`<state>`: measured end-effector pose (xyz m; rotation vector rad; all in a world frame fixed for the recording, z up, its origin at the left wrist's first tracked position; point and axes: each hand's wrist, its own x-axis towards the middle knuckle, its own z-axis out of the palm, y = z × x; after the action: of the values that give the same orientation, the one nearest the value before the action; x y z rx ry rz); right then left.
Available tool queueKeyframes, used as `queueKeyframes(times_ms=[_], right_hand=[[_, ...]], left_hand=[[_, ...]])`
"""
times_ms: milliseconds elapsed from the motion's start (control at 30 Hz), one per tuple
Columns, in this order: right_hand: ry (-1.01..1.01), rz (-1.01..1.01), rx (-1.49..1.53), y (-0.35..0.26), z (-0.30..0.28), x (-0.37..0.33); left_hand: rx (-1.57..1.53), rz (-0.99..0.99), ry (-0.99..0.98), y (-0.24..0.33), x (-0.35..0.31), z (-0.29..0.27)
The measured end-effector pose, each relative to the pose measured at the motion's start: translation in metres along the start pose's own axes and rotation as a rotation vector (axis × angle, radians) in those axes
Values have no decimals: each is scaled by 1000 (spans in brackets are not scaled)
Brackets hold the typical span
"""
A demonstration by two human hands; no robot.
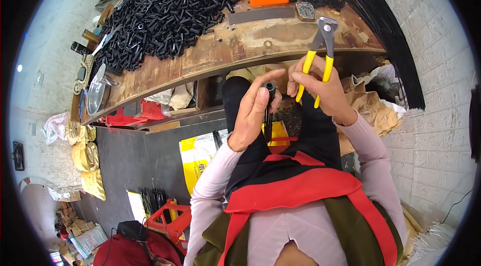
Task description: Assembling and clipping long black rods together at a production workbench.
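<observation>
Wooden workbench (245,43) heaped with short black tubes (155,30); one black cylindrical part (270,87) is in hand before it.
Your left hand (250,110) grips that part between thumb and fingers, its round end facing up, thin black strands (268,125) below; your right hand (320,85) holds yellow-handled pliers (329,48), head clear of the part. This piece looks mid-work; whether the heaped tubes are finished or waiting, you cannot tell.

One head-worn fisheye looks steeply down, the wearer's torso (295,231) close at bottom, wooden workbench (240,41) farther at top.
</observation>
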<state>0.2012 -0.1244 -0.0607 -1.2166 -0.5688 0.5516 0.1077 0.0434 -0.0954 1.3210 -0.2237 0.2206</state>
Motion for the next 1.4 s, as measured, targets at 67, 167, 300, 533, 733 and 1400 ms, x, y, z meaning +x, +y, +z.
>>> queueKeyframes(times_ms=[67, 167, 300, 533, 733, 1400], right_hand=[[28, -119, -167, 2, 5, -10], [12, -286, -272, 3, 8, -21], [14, -493, -331, 5, 6, -24], [-2, -476, -299, 3, 6, -27], [28, -462, -359, 5, -1, -27], [-115, -592, -554, 4, -3, -7]], left_hand=[[-3, 16, 30, 2, -3, 4], [-44, -22, -45, 1, 0, 3], [-42, -29, -125, 1, 1, 9], [-16, -26, -135, 3, 4, 13], [-29, -23, -136, 2, 6, 16], [46, -3, -77, 10, 6, 8]])
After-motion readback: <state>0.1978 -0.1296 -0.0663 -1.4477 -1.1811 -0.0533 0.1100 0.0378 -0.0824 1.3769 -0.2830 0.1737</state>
